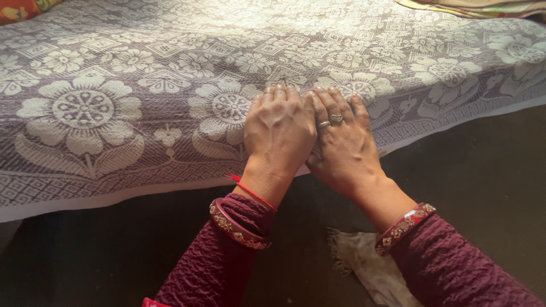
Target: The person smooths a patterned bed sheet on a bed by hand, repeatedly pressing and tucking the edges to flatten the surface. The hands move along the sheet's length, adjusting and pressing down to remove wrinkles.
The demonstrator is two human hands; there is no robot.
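A grey-lilac bedspread [142, 113] with white flower patterns lies spread over a bed. Both my hands rest flat on it near its front edge, side by side and touching. My left hand [278, 131] lies palm down, fingers together, a ring on one finger. My right hand [341, 142] lies palm down beside it with two rings showing. Neither hand grips anything. Maroon sleeves and red-gold bangles [239, 227] cover my wrists, with a red thread at the left wrist.
The bedspread's white hem [114, 199] runs along the front edge above a dark floor [489, 170]. A pale fringed cloth [369, 267] lies on the floor below my right wrist. Orange patterned fabric [20, 8] shows top left, folded cloth [483, 7] top right.
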